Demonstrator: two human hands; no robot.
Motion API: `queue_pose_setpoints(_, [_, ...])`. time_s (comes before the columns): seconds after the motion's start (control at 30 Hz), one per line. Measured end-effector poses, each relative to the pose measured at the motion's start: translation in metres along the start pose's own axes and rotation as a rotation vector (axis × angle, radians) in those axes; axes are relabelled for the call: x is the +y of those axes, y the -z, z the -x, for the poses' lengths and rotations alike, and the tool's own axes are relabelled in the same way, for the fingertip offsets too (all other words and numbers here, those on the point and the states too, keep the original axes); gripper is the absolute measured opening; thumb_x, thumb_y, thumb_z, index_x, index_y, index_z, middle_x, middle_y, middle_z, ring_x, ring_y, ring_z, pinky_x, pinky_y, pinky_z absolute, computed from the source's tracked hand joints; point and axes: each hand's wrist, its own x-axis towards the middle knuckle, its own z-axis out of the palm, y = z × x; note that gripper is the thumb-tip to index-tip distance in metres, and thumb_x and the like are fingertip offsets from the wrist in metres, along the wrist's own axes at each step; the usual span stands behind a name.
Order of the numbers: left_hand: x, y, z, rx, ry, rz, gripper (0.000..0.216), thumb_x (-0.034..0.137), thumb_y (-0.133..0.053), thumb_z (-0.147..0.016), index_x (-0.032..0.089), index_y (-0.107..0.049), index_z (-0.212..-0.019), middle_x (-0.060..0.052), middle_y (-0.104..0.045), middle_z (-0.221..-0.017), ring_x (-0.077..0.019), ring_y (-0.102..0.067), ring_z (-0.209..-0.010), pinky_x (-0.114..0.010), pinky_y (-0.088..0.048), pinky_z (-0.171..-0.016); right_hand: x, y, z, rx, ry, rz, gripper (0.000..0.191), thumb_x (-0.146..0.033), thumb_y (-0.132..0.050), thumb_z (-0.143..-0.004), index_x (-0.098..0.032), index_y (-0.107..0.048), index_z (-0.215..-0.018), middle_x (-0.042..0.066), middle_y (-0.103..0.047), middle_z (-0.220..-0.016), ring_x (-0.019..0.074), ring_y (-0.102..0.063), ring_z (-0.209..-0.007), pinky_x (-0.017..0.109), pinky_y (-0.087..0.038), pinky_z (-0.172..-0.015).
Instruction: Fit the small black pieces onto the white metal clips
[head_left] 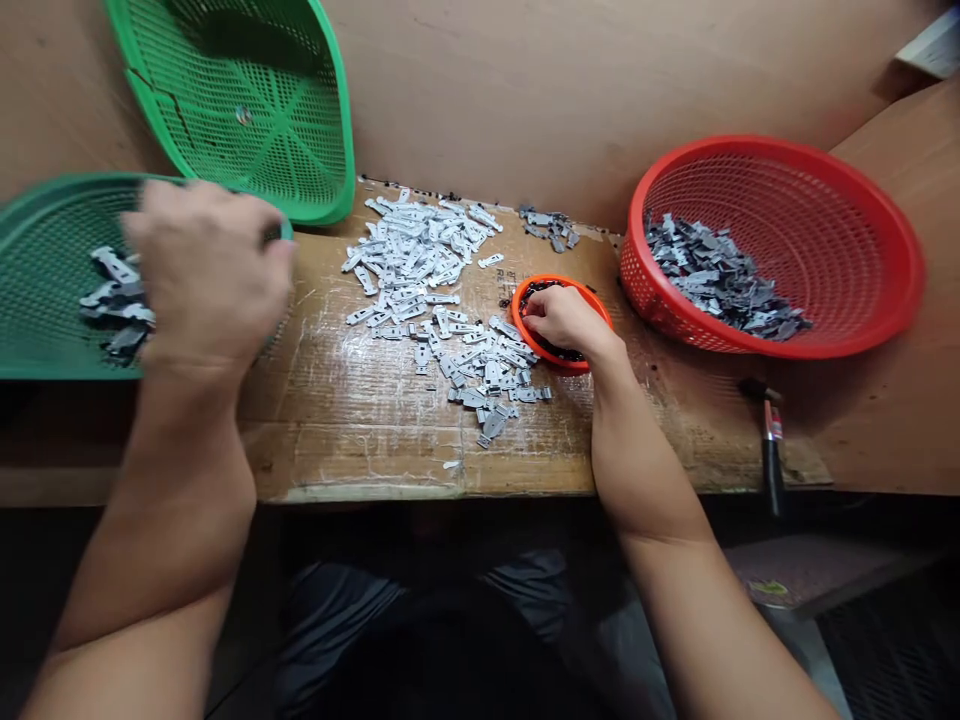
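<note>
The blurry left hand (214, 265) is over the dark green basket (45, 290), at 9 o'clock from the silver metal plates (420, 250); I can't tell if it holds anything. The right hand (568, 315) bunches its fingers close in the little orange basket (571, 367) at 3 o'clock, but any catch is hidden. That basket sits near the plates, maybe so the arm needn't stretch far

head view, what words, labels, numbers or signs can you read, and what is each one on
Dark print on the cardboard, beside the orange bowl: possibly "RE", too small to be sure.
Yellow-green mark on the grey surface, lower right: too blurred to read.
No other text is legible.
</note>
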Motion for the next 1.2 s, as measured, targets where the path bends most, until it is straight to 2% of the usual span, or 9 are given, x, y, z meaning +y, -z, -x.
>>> queue_pose_setpoints(0.07, [0.019,-0.024,0.003,-0.177,-0.208,0.231,0.027,0.030,-0.061,-0.100,0.016,-0.081,-0.111,-0.014,-0.079,-0.116,-0.0293,-0.069,-0.110,-0.046,-0.049,-0.106,0.001,0.003,0.001,0.002,0.015,-0.005,0.016,-0.011,-0.065,-0.087,-0.020,-0.073,-0.076,0.007,-0.073,-0.075,0.0212,-0.059,-0.069,0.037,-0.041,-0.073])
queue_pose_setpoints(0.13, [0.031,-0.054,0.008,-0.445,-0.325,0.321,0.012,0.032,-0.075,-0.093,0.024,-0.078,-0.083,-0.007,-0.076,-0.083,-0.0259,-0.070,-0.085,-0.039,-0.052,-0.084,0.003,0.006,0.004,0.016,0.022,-0.028,0.015,-0.010,-0.066,-0.084,-0.020,-0.073,-0.075,0.006,-0.073,-0.076,0.0213,-0.059,-0.071,0.037,-0.043,-0.075])
queue_pose_setpoints(0.2, [0.037,-0.081,0.014,-0.447,-0.288,0.267,0.033,0.039,-0.083,-0.087,0.026,-0.064,-0.062,-0.005,-0.061,-0.062,-0.0285,-0.066,-0.076,-0.039,-0.048,-0.075,0.005,0.011,0.006,0.045,0.024,-0.067,0.014,-0.010,-0.066,-0.083,-0.020,-0.073,-0.075,0.006,-0.072,-0.077,0.0212,-0.060,-0.073,0.037,-0.043,-0.076])
queue_pose_setpoints(0.3, [0.038,-0.105,0.019,-0.391,-0.249,0.267,0.037,0.035,-0.087,-0.081,0.027,-0.056,-0.063,-0.004,-0.058,-0.065,-0.0288,-0.063,-0.075,-0.038,-0.045,-0.073,0.003,0.018,0.011,0.102,0.046,-0.137,0.013,-0.012,-0.065,-0.084,-0.019,-0.073,-0.077,0.004,-0.069,-0.073,0.0188,-0.058,-0.071,0.037,-0.043,-0.074])
queue_pose_setpoints(0.47, [0.032,-0.107,0.011,-0.438,-0.298,0.336,0.029,0.020,-0.081,-0.075,0.027,-0.055,-0.064,-0.003,-0.061,-0.070,-0.0260,-0.061,-0.074,-0.036,-0.043,-0.073,-0.011,0.023,0.019,0.115,0.179,-0.397,0.012,-0.020,-0.066,-0.090,-0.019,-0.071,-0.079,0.001,-0.066,-0.071,0.0154,-0.056,-0.068,0.035,-0.045,-0.069])
queue_pose_setpoints(0.67, [0.034,-0.101,0.012,-0.460,-0.202,0.682,0.030,0.026,-0.088,-0.075,0.024,-0.068,-0.096,-0.005,-0.073,-0.089,-0.0220,-0.067,-0.078,-0.033,-0.049,-0.068,-0.051,0.013,0.027,-0.233,0.353,-0.766,0.022,-0.040,-0.070,-0.098,-0.021,-0.072,-0.086,0.001,-0.068,-0.074,0.0141,-0.058,-0.065,0.033,-0.047,-0.063])
queue_pose_setpoints(0.83, [0.051,-0.099,0.026,-0.465,-0.172,0.981,0.036,0.029,-0.088,-0.075,0.021,-0.067,-0.103,-0.004,-0.074,-0.088,-0.0188,-0.068,-0.077,-0.030,-0.051,-0.064,-0.077,-0.003,0.025,-0.451,0.249,-0.996,0.026,-0.040,-0.072,-0.095,-0.020,-0.069,-0.078,-0.002,-0.061,-0.063,0.0103,-0.048,-0.054,0.030,-0.039,-0.052])
queue_pose_setpoints(1.0, [0.058,-0.102,0.032,-0.510,-0.089,1.123,0.033,0.028,-0.090,-0.073,0.021,-0.066,-0.096,0.000,-0.069,-0.073,-0.0142,-0.063,-0.064,-0.025,-0.047,-0.057,-0.080,-0.008,0.023,-0.375,0.095,-1.082,0.015,-0.028,-0.074,-0.086,-0.019,-0.068,-0.076,-0.003,-0.059,-0.061,0.0091,-0.047,-0.052,0.028,-0.036,-0.051])
queue_pose_setpoints(1.2, [0.063,-0.107,0.031,-0.534,0.088,1.339,0.021,0.028,-0.084,-0.078,0.019,-0.068,-0.088,-0.001,-0.071,-0.073,-0.0127,-0.065,-0.060,-0.026,-0.057,-0.058,-0.084,-0.005,0.025,-0.261,0.089,-1.034,0.015,-0.033,-0.073,-0.086,-0.018,-0.070,-0.082,-0.002,-0.062,-0.065,0.0103,-0.051,-0.056,0.027,-0.041,-0.054])
